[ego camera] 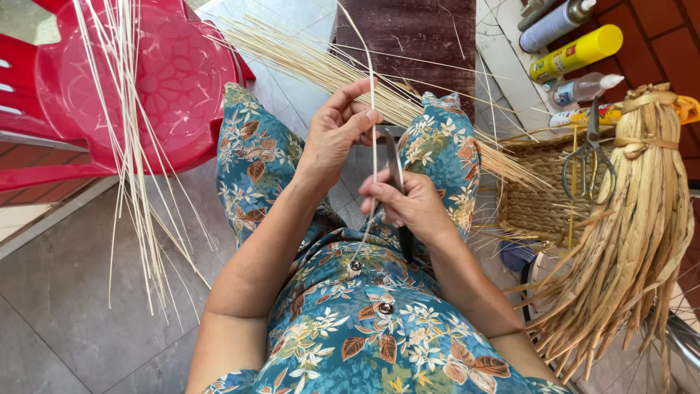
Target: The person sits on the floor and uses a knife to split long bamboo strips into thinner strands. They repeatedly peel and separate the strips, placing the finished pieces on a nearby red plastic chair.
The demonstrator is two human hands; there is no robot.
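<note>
Left hand (339, 131) pinches thin strip (374, 109); right hand (408, 204) grips knife (394, 164). Strip looks light, springy, brittle; hold near blade.

A seated person's left hand (337, 128) is pinching a thin pale reed strip (374, 109) while the right hand (408, 204) is holding a dark knife (394, 171) against it, above a floral-clad lap; a red plastic chair (146, 80) and woven basket (543, 197) are flanking them.
</note>
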